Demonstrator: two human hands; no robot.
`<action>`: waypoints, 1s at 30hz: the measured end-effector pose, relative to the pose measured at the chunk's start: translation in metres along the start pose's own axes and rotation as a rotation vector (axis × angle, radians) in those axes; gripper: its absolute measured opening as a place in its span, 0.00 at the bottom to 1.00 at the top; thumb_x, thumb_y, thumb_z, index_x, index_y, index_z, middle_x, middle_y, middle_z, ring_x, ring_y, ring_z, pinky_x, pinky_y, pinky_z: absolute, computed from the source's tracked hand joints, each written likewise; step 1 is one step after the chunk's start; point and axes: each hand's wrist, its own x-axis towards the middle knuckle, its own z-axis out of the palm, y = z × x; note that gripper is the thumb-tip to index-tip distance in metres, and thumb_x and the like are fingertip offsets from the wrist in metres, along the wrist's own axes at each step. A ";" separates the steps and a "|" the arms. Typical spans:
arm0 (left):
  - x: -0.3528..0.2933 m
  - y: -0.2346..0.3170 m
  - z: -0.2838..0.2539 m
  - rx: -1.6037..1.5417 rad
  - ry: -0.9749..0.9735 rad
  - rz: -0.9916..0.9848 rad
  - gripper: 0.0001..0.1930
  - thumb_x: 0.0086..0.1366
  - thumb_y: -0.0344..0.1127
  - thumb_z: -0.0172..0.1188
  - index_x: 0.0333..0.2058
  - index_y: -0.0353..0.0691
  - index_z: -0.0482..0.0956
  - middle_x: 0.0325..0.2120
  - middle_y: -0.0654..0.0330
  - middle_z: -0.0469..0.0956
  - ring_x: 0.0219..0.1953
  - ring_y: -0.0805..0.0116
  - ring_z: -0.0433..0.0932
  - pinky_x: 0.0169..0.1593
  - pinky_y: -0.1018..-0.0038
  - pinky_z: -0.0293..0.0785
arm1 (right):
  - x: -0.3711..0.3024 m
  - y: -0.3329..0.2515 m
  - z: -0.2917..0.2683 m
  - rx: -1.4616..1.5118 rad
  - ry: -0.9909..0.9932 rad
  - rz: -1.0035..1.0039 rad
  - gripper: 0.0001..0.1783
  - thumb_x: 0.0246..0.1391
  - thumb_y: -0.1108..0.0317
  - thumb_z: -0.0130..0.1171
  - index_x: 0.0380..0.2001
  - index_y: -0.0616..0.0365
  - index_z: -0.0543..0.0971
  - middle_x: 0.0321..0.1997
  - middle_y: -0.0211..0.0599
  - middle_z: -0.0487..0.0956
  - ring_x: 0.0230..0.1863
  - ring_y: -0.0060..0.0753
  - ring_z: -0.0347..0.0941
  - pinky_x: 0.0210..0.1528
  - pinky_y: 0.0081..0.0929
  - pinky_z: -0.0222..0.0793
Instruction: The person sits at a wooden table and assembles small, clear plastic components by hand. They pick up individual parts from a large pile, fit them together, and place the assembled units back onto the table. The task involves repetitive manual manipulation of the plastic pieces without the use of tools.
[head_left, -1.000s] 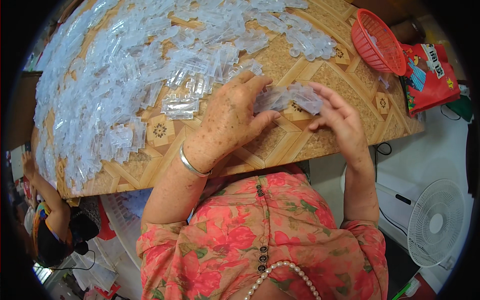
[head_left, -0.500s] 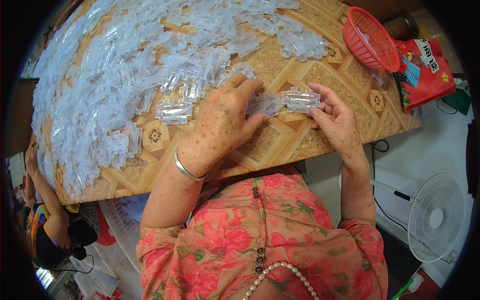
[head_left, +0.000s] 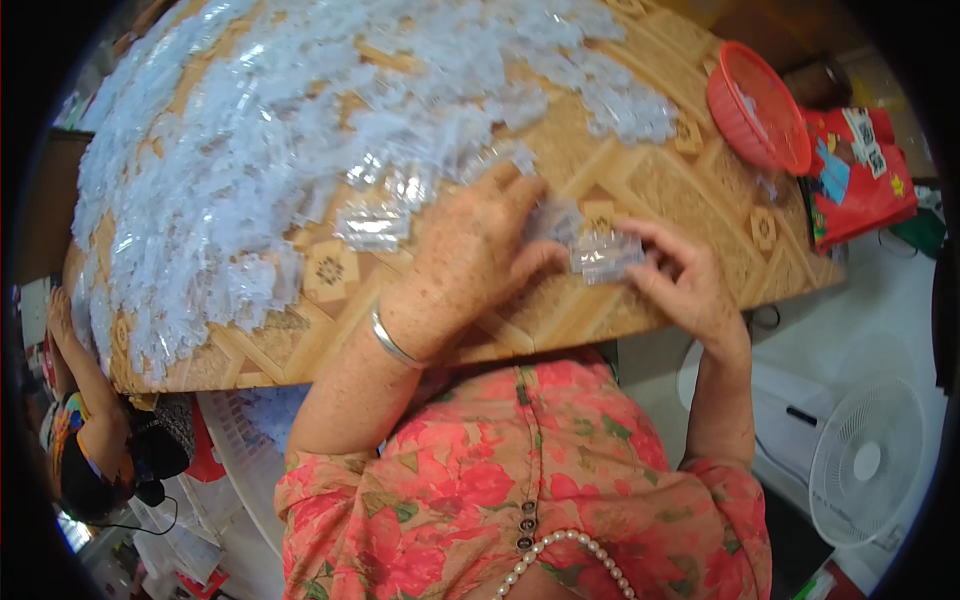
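My right hand pinches a flat clear plastic piece with notched edges between thumb and fingers, just above the table. To its left, my left hand curls its fingers and thumb around a second clear plastic piece, partly hidden and blurred. The two pieces are close together; I cannot tell whether they touch. Another clear piece lies on the table left of my left hand. Beyond it spreads a big heap of similar clear plastic pieces.
The wood-patterned table has a curved edge near my body. A red plastic basket stands at the far right, beside a red printed bag. A white fan is low on the right. Another person's arm shows at the left.
The view has shifted slightly and is blurrier. The piece in my right hand has come nearer to my body and tilted. Both hands keep their grips.
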 end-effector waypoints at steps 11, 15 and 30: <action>0.000 -0.004 0.007 0.117 0.082 -0.034 0.22 0.58 0.47 0.72 0.47 0.44 0.79 0.37 0.56 0.77 0.35 0.51 0.83 0.34 0.59 0.81 | 0.045 -0.039 -0.002 -0.207 -0.057 -0.202 0.18 0.50 0.73 0.68 0.45 0.64 0.81 0.34 0.33 0.74 0.28 0.26 0.68 0.34 0.25 0.67; -0.001 -0.004 0.007 0.097 0.065 -0.051 0.23 0.57 0.49 0.72 0.47 0.44 0.79 0.40 0.57 0.76 0.35 0.51 0.83 0.33 0.59 0.81 | 0.106 -0.076 0.003 -0.232 0.010 -0.358 0.15 0.54 0.69 0.65 0.44 0.63 0.82 0.38 0.37 0.78 0.33 0.27 0.72 0.38 0.27 0.69; 0.004 -0.006 0.004 -0.057 -0.012 -0.083 0.24 0.55 0.45 0.74 0.43 0.35 0.76 0.40 0.53 0.74 0.37 0.50 0.82 0.36 0.58 0.80 | 0.358 -0.128 0.122 -0.819 0.101 -0.671 0.19 0.56 0.70 0.59 0.53 0.53 0.79 0.59 0.39 0.78 0.62 0.46 0.69 0.64 0.43 0.68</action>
